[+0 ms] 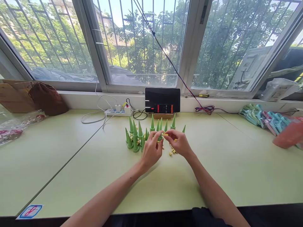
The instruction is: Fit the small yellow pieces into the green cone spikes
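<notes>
My left hand is curved among the green cones, its thumb and index finger apart. A green cone rises just behind those fingertips; whether they touch it I cannot tell. In my right hand, thumb and index finger pinch a small yellow piece close to the left fingertips. More green cones of differing heights, such as this tall one, stand upright on the table to the left and behind. Loose yellow pieces lie under and beside my right hand, and others show between the cones.
Behind the cones a black tablet leans with a phone in front. A power strip with cables lies left of it. A brown cloth bag stands far left; bagged colourful items lie far right on the pale table.
</notes>
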`<move>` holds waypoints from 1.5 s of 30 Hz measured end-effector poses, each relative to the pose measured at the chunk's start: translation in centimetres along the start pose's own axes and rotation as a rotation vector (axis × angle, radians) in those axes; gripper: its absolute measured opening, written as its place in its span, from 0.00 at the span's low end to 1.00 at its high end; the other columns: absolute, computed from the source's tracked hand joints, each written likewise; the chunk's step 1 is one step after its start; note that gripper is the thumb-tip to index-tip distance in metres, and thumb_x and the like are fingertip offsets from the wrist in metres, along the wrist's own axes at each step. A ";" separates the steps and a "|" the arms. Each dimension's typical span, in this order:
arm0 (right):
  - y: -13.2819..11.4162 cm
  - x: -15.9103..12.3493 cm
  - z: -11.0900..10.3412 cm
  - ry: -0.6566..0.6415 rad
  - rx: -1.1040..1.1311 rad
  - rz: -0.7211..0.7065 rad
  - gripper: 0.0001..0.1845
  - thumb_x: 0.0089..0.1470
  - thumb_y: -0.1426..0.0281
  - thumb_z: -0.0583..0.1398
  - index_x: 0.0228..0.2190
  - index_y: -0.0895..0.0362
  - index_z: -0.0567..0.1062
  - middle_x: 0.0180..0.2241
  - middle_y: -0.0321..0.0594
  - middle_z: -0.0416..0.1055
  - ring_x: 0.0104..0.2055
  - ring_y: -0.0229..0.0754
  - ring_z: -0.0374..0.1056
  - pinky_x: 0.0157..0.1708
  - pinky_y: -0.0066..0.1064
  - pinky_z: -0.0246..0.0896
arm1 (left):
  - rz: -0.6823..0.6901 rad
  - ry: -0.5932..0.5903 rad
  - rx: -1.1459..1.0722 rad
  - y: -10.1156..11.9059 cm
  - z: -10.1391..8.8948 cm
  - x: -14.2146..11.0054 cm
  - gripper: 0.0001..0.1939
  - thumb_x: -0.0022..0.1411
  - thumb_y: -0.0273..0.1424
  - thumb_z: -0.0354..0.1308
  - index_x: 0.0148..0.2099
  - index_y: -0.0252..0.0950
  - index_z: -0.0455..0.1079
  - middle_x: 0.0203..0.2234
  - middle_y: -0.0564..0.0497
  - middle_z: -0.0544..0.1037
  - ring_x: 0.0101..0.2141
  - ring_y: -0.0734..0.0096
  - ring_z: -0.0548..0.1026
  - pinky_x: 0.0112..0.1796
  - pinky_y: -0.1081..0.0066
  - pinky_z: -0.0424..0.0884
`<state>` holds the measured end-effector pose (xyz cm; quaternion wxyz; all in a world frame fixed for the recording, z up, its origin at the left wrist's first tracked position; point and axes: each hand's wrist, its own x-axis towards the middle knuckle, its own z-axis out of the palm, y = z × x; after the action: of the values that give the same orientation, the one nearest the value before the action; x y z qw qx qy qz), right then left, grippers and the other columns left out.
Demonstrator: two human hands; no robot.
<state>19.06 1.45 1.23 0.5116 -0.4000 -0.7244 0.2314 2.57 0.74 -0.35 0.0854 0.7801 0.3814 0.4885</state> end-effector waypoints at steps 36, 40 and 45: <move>0.3 0.0 0.1 -0.031 -0.030 0.042 0.20 0.61 0.54 0.55 0.28 0.57 0.72 0.20 0.35 0.66 0.21 0.36 0.60 0.23 0.28 0.55 | -0.011 -0.025 -0.062 0.2 0.1 -0.2 0.15 0.68 0.29 0.49 0.56 0.42 0.63 0.44 0.48 0.69 0.19 0.85 0.63 0.25 0.76 0.66; 0.4 0.0 0.1 -0.040 -0.053 0.047 0.22 0.61 0.53 0.54 0.26 0.57 0.70 0.19 0.33 0.63 0.21 0.35 0.57 0.23 0.28 0.53 | -0.013 -0.032 -0.066 0.2 0.1 -0.2 0.15 0.69 0.29 0.49 0.56 0.41 0.63 0.45 0.48 0.69 0.19 0.86 0.63 0.25 0.76 0.66; 0.5 0.0 0.1 -0.040 -0.075 0.043 0.24 0.62 0.54 0.53 0.22 0.56 0.66 0.17 0.32 0.60 0.20 0.34 0.54 0.22 0.27 0.50 | 0.000 -0.029 -0.073 0.1 0.2 -0.2 0.14 0.69 0.30 0.49 0.56 0.41 0.63 0.44 0.48 0.69 0.19 0.85 0.63 0.24 0.76 0.66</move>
<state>19.16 1.77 0.86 0.4766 -0.4299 -0.7337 0.2228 2.71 0.54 -0.51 0.1191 0.7835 0.3621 0.4907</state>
